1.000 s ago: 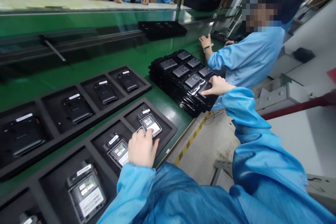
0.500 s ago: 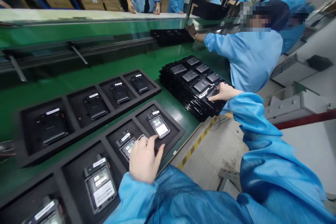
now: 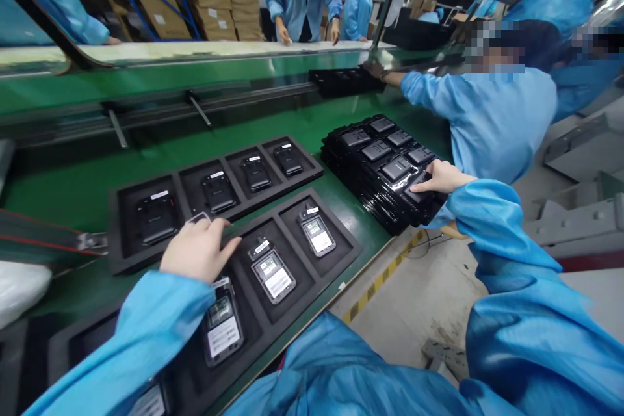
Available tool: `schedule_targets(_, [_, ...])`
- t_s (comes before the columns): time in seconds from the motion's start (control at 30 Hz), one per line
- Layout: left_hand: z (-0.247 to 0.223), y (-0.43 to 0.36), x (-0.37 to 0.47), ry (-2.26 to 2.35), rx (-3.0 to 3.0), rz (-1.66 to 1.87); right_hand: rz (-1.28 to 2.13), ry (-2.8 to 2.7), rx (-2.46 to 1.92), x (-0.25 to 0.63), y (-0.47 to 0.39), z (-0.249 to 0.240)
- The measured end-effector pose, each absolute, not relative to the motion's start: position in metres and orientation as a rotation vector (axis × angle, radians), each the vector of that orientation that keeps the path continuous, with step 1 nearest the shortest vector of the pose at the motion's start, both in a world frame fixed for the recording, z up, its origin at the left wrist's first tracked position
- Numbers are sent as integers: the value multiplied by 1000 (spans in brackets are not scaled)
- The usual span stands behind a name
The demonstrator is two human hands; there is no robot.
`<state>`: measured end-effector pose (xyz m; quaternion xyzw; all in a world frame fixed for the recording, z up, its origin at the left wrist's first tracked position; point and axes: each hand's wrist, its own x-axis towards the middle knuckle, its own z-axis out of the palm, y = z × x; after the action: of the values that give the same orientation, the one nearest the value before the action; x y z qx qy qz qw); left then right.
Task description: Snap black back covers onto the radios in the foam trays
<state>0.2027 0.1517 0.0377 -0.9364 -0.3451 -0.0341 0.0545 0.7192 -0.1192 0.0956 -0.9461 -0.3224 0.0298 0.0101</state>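
My left hand (image 3: 197, 250) hovers over the nearer foam tray (image 3: 319, 286), fingers curled and closed on a small flat piece with a pale rounded rim (image 3: 199, 216), mostly hidden behind the fingers. Under and beside it in the tray lie handheld devices with uncovered backs, such as this device (image 3: 273, 273) and another device (image 3: 316, 232). My right hand (image 3: 441, 179) reaches to the near right corner of a stack of black plastic trays (image 3: 361, 185). Its thumb and fingers are closed on a dark battery (image 3: 416, 187) there; several more batteries sit in the top tray.
A second foam tray (image 3: 185, 172) holds black devices (image 3: 256, 172) face down on the green bench (image 3: 277, 120). At right, a co-worker (image 3: 497, 110) in blue touches a black tray (image 3: 341, 80). A white bag (image 3: 22, 289) and metal rail (image 3: 95, 242) stand left.
My left hand has moved left across the nearer foam tray, carrying the pale-rimmed piece. My right hand stays at the battery stack. The view has turned left.
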Motion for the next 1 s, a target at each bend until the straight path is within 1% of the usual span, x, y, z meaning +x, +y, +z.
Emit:
schedule_targets(0.13, [18,197,234,-1055,-2873,15,201,-909,-2900,713,-121,100])
schedule_targets(0.43, [21,213,248,-964,-2831,125,93,-956,-2609,680,-140,106])
schedule_targets(0.6, [16,219,256,-930,-2794,186,-77,-973,-2476,654,-147,120])
schedule_targets(0.73, [19,215,266,-967,-2756,209,-274,-1012,-2222,622,-155,140])
schedule_targets(0.87, [30,215,282,-1057,-2785,163,-149,-1092,-1946,582,-162,151])
schedule_targets(1.0, [32,234,300,-1136,-2781,178,35,-1036,-1912,555,-170,141])
